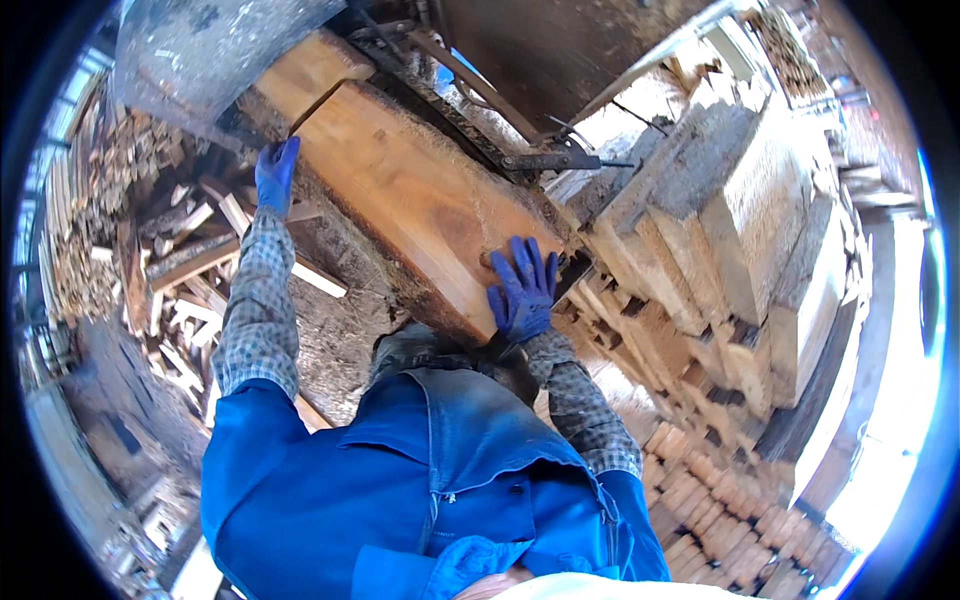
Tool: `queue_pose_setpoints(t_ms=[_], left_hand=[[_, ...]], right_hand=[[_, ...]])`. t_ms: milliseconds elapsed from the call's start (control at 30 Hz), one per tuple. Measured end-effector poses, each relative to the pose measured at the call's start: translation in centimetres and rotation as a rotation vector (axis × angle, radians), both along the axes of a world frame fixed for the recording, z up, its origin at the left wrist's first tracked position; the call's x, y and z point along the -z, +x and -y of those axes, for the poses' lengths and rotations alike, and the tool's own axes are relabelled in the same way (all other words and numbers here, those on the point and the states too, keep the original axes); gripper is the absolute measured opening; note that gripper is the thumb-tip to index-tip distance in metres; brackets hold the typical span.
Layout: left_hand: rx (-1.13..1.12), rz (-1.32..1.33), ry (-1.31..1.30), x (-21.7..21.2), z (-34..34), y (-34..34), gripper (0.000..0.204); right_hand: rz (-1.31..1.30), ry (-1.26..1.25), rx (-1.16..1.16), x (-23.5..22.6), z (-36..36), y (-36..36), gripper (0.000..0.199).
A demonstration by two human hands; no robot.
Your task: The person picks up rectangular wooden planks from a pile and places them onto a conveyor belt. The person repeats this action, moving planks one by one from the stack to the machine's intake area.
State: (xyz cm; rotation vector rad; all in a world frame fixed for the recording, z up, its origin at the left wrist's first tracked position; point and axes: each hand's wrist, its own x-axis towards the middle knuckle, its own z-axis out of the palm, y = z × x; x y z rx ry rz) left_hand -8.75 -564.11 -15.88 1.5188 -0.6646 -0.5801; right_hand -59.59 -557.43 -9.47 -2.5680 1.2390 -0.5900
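A thick brown wooden board (pixel 400 190) lies slantwise on a dusty work surface, its far end under a grey metal sheet (pixel 215 60). A dark gap parts it from another wood piece (pixel 312 78) at the far end. My left hand (pixel 275 178), in a purple-blue glove, rests against the board's left edge near that gap, fingers stretched out and pointing away from me; their tips are partly hard to make out. My right hand (pixel 524 288), gloved alike, lies on the board's near right end with its fingers spread flat. Neither hand holds a loose thing.
Thick sawn timbers (pixel 720 230) are stacked close on the right, with smaller stacked pieces (pixel 720 500) below. Scrap wood (pixel 190 250) heaps up on the left. A metal bar with a rod (pixel 555 161) juts out beyond the board, below a large brown panel (pixel 550 60).
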Motion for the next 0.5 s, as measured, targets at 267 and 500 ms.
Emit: queue_pose_setpoints(t_ms=[267, 500], left_hand=[[-0.032, -0.001, -0.178, -1.0, -1.8, -8.2, 0.062], [-0.011, -0.017, 0.352, -1.5, -11.9, -18.9, 0.092]], right_hand=[[0.012, -0.062, -0.054, 0.3, -0.2, 2.5, 0.052], [0.161, -0.060, -0.152, 1.1, 1.8, 1.0, 0.052]])
